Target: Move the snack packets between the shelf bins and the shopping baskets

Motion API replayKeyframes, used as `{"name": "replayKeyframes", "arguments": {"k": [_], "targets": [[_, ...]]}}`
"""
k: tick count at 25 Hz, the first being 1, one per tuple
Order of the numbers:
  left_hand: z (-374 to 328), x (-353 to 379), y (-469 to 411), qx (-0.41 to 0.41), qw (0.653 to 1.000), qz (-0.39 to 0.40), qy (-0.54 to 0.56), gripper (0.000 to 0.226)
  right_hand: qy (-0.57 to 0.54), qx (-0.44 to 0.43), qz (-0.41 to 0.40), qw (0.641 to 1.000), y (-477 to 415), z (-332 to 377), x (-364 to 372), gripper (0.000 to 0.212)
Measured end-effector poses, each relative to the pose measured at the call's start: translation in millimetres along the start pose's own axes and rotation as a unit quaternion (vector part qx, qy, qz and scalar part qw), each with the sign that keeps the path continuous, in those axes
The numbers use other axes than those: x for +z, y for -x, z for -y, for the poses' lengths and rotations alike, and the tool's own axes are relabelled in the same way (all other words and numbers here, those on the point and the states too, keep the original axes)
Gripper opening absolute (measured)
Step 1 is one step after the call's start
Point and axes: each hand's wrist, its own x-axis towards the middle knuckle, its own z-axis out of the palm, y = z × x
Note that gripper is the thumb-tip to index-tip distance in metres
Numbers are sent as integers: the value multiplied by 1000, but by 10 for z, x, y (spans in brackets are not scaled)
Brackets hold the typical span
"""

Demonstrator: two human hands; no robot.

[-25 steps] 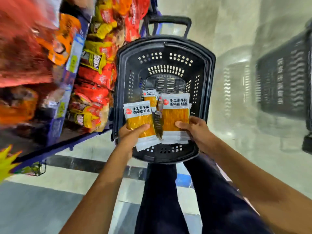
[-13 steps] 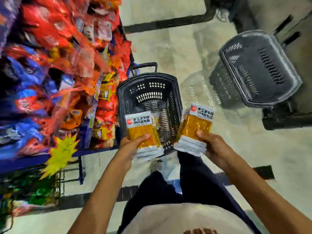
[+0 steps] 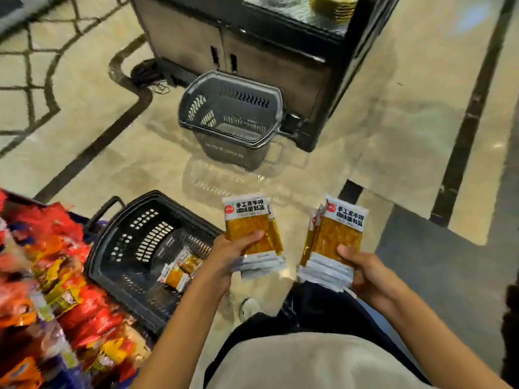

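Observation:
My left hand grips a small stack of yellow snack packets with white labels, thumb across the front. My right hand grips a second stack of the same packets. Both stacks are held upright over the floor, to the right of a black shopping basket beside the shelf. A few more yellow packets lie in the bottom of that basket. A grey shopping basket stands empty on the floor further ahead.
Shelf bins with red and orange snack bags fill the lower left. A dark cabinet stands behind the grey basket. My legs and a shoe are below the hands. Glossy tiled floor lies between the two baskets.
Both hands lifted the packets out of the black basket and moved right of it. The view swung from the shelf towards the grey basket and cabinet.

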Motion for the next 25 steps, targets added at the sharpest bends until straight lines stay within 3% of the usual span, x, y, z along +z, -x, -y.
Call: {"name": "replayKeyframes", "arguments": {"k": [2, 5, 9, 12, 15, 21, 25], "targets": [[-89, 461, -97, -1, 996, 57, -65, 20, -70, -23, -17, 997, 152, 9, -314, 105], [-96, 1221, -225, -22, 985, 124, -120, 44, -145, -53, -58, 986, 315, 70, -871, 104], [74, 2278, -379, -45, 970, 161, -179, 63, -204, -74, -125, 968, 450, 241, -1715, 69], [205, 2826, -506, -63, 963, 173, -195, 45, -206, -95, -150, 962, 499, 514, -2181, 85], [255, 3306, -624, -82, 957, 181, -214, 31, -243, -115, -180, 946, 522, 883, -2635, 53], [130, 4370, -1221, -102, 952, 147, -248, 18, -281, -126, -223, 925, 236, 1759, -3589, 13], [-117, 5607, -1821, -105, 934, 185, -287, 16, -310, -132, -258, 905, -3, 2543, -4294, 19]]}}
